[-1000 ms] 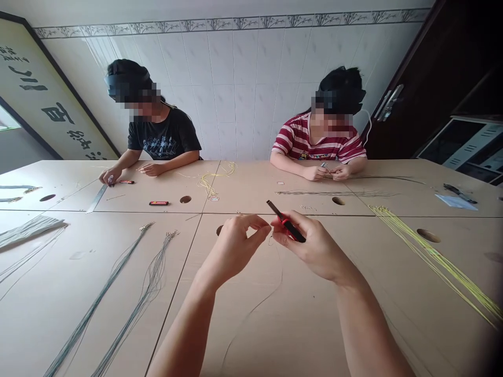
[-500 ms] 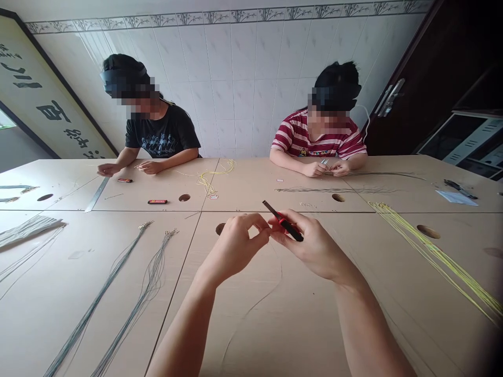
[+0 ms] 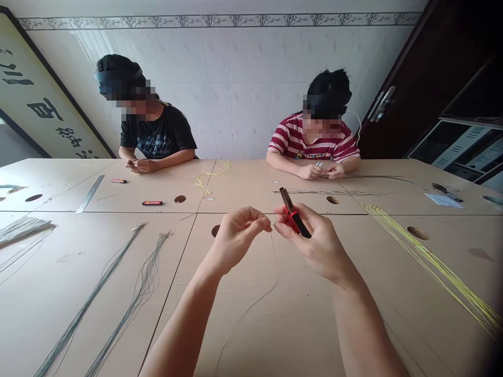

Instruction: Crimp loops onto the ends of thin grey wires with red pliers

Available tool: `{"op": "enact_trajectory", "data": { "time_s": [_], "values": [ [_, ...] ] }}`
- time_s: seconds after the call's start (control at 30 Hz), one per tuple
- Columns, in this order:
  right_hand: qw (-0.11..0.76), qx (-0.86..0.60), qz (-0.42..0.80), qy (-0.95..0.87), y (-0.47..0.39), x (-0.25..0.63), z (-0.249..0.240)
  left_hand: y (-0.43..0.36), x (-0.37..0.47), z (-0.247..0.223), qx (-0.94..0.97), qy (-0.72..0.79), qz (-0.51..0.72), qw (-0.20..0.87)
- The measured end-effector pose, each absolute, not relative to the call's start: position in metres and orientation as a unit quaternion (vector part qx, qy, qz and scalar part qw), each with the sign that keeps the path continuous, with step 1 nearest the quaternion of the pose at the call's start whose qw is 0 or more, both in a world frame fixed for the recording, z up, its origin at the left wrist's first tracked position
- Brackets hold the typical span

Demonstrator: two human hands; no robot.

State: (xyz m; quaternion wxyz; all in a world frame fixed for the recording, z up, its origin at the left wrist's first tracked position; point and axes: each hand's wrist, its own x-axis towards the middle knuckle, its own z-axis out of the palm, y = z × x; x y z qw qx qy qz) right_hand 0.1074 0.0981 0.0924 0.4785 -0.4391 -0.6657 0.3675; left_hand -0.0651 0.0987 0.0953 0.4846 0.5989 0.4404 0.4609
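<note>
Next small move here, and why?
Probably ease the right hand across to the pinched cord, tool tip kept clear. The left hand pinches the thin cord at its fingertips, the rest trailing toward the person; the right fingertips stop just short, and the red-and-black tool in that palm points away from the cord, so fingers seem better placed than the tool.

Thin cord (image 3: 256, 303), far end out of frame
</note>
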Motion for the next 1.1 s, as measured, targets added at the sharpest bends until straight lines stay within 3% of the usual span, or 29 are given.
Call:
{"op": "enact_trajectory", "data": {
  "time_s": [0.2,0.53,0.87,1.1],
  "values": [
    [0.534,-0.434,0.349,-0.636,0.095,0.101,0.094,0.102,-0.061,0.090,0.526,0.368,0.536,0.549],
    [0.574,-0.402,0.376,-0.606,0.090,0.091,0.091,0.093,-0.045,0.089,0.503,0.318,0.567,0.570],
    [0.574,-0.433,0.342,-0.605,0.090,0.096,0.094,0.093,-0.044,0.090,0.539,0.352,0.562,0.520],
    [0.498,-0.456,0.306,-0.671,0.090,0.107,0.095,0.093,-0.059,0.094,0.616,0.369,0.500,0.484]
  ]
}}
